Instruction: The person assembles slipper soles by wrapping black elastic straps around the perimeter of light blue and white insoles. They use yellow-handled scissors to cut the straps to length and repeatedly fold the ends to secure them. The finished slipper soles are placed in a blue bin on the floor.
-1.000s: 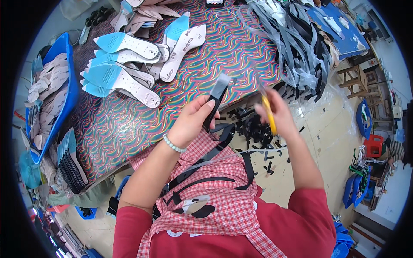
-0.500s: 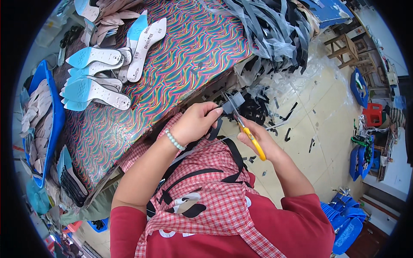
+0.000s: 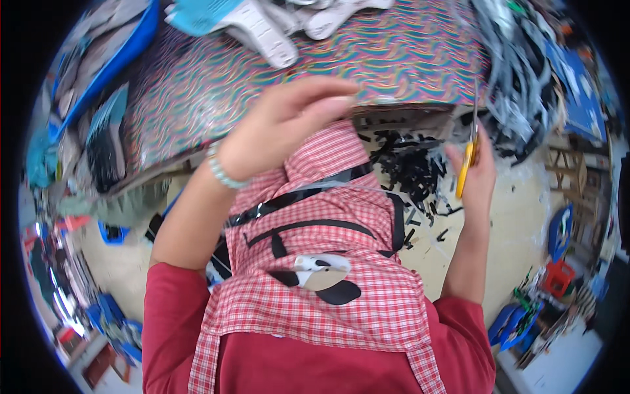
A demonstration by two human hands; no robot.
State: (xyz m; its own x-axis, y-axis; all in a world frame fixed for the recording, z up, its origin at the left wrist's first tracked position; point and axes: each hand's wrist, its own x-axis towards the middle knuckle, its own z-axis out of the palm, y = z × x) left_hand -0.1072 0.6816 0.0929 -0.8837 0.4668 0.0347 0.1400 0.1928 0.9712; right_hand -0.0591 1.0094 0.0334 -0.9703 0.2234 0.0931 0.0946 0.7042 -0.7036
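Observation:
My left hand (image 3: pixel 282 125), with a pale bead bracelet, is raised over the table's near edge, smeared a little by motion. Its fingers stretch to the right with the thumb apart, and nothing shows in them. My right hand (image 3: pixel 482 161) grips yellow-handled scissors (image 3: pixel 468 161), blades pointing up beside the table's right end. A shiny black strip (image 3: pixel 295 197) and a thin clear strip lie across the red checked apron (image 3: pixel 328 236) on my lap. White insoles with blue ends (image 3: pixel 266 36) are stacked on the patterned table (image 3: pixel 394 72).
Grey and black strips (image 3: pixel 518 72) hang in a bundle off the table's right end. Black scraps (image 3: pixel 413 167) litter the floor below. A blue tray (image 3: pixel 108 65) of insole pieces stands at the left, near a dark insole stack (image 3: pixel 108 144). Wooden stools (image 3: pixel 566 169) stand at right.
My hands have moved apart, left hand to the left and up, right hand with the scissors to the right. The dark piece between them is gone from view there. The view has turned.

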